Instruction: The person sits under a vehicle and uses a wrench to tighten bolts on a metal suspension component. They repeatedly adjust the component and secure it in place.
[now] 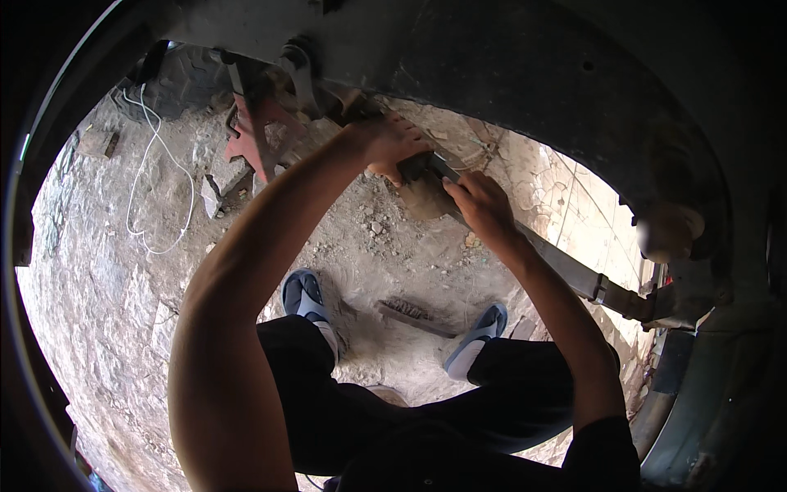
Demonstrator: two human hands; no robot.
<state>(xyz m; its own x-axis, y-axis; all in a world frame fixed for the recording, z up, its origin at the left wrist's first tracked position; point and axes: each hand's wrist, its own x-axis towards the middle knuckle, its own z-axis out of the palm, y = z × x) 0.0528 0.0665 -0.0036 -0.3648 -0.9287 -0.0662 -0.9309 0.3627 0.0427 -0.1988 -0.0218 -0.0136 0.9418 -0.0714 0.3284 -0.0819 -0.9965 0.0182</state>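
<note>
My left hand [395,143] reaches under the dark vehicle body, its fingers bent over a dark metal part [414,166] and the thumb below. Just to its right, my right hand [484,205] is closed at a long metal bar [566,262], which looks like a leaf spring. A narrow, flat grey strip [445,168] shows between the hands; whether my right hand holds it is hard to see. Beneath them hangs a rounded brownish piece [426,199]. On the dirt between my feet lies a wire brush [416,318].
A red jack stand [252,139] stands left of my left hand, by stone blocks [225,184]. A white cable [135,197] loops over the ground. The dark vehicle panel [508,74] arches overhead, and a clamp [600,289] circles the bar at right.
</note>
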